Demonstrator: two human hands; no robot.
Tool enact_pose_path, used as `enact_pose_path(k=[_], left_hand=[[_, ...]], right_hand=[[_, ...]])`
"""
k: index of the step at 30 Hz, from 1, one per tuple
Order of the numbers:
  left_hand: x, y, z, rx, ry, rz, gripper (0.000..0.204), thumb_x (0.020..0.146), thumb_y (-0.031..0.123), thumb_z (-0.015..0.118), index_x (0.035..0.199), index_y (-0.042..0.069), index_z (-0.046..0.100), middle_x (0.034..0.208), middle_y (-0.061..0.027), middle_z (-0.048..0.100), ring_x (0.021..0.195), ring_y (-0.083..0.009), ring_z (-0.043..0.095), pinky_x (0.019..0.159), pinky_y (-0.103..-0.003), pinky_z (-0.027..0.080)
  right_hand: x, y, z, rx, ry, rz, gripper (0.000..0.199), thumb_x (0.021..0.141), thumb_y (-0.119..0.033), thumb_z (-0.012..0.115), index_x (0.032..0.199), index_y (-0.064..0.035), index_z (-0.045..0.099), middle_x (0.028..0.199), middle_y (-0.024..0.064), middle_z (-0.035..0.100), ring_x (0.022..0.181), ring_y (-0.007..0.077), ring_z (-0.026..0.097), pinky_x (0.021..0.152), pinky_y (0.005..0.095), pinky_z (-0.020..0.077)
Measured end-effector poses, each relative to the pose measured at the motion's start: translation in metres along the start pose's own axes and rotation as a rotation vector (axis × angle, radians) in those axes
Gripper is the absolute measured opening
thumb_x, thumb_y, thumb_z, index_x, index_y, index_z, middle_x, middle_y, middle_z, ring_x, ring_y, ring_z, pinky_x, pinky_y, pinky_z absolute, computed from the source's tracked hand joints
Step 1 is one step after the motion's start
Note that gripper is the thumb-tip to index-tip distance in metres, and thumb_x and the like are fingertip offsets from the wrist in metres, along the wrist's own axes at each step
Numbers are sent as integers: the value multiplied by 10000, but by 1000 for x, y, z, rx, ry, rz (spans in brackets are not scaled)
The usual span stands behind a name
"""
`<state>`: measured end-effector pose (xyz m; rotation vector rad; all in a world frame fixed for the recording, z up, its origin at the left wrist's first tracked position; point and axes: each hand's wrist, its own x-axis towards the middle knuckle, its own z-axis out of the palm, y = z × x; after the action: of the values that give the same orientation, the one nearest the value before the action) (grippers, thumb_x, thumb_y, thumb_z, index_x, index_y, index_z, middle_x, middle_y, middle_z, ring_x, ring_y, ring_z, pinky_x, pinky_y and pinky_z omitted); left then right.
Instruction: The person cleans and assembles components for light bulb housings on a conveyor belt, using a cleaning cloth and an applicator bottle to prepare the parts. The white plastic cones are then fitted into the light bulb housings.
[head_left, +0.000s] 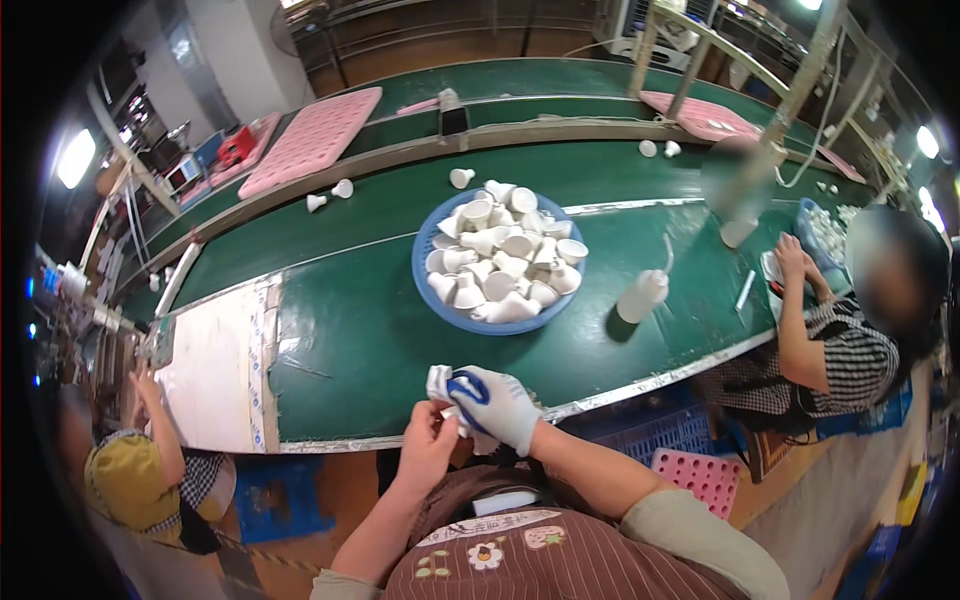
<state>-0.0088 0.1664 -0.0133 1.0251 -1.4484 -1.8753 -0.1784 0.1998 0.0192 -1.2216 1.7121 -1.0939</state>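
Just off the near edge of the bench, my two hands are together around a white lamp cup (pixel 438 381). My left hand (pixel 428 445), bare, has its fingers pinched at the cup's lower part. A white glove with blue patches covers my right hand (pixel 502 408), which is curled around the same piece. The fingers hide most of it, and a bit of white material shows between the hands. Beyond them, a round blue basket (pixel 421 262) sits on the green bench, heaped with similar white lamp cups (pixel 515 243).
A translucent squeeze bottle (pixel 642 297) stands right of the basket, with a white stick (pixel 745 290) farther right. Loose white cups (pixel 461 178) lie along the far side. Co-workers sit at both ends; a white board (pixel 212 370) lies at left. Pink perforated mats (pixel 318 140) rest behind.
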Motion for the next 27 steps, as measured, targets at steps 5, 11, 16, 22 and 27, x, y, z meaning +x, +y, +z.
enact_pose_path(k=[5, 11, 16, 22, 27], left_hand=[[-6, 6, 11, 352, 20, 211, 307, 949, 86, 611, 1196, -36, 476, 925, -85, 610, 787, -105, 576, 691, -269, 495], [41, 21, -40, 117, 129, 17, 275, 1003, 95, 527, 1215, -63, 453, 1009, -132, 603, 748, -151, 647, 661, -276, 574], [162, 86, -75, -143, 93, 108, 349, 1042, 308, 509, 1203, -1, 477, 953, -75, 588, 767, -141, 609, 753, -349, 590], [266, 142, -39, 506, 351, 235, 724, 927, 327, 658, 1507, 20, 351, 1284, -168, 587, 1081, -251, 631, 886, -368, 537], [314, 140, 39, 983, 83, 473, 696, 806, 308, 682, 1412, 23, 493, 1398, -212, 540, 1238, -318, 571, 1035, -390, 457]], right_hand=[[16, 80, 8, 232, 113, -57, 293, 932, -261, 644, 1102, -23, 661, 894, 176, 700, 827, 362, 670, 785, 421, 519], [-5, 71, -37, -254, 177, -47, 361, 881, -334, 671, 1144, -87, 645, 1026, 172, 685, 928, 368, 661, 804, 429, 527], [-14, 79, -33, -551, 154, -219, 435, 836, -379, 700, 1189, -133, 631, 918, 129, 663, 838, 338, 668, 746, 440, 533], [-12, 76, -32, -545, 166, -237, 430, 817, -372, 718, 1174, -144, 646, 886, 123, 660, 782, 335, 670, 697, 437, 536], [-14, 81, -33, -530, 191, -259, 453, 811, -399, 725, 1172, -138, 646, 868, 114, 653, 763, 324, 670, 681, 431, 535]])
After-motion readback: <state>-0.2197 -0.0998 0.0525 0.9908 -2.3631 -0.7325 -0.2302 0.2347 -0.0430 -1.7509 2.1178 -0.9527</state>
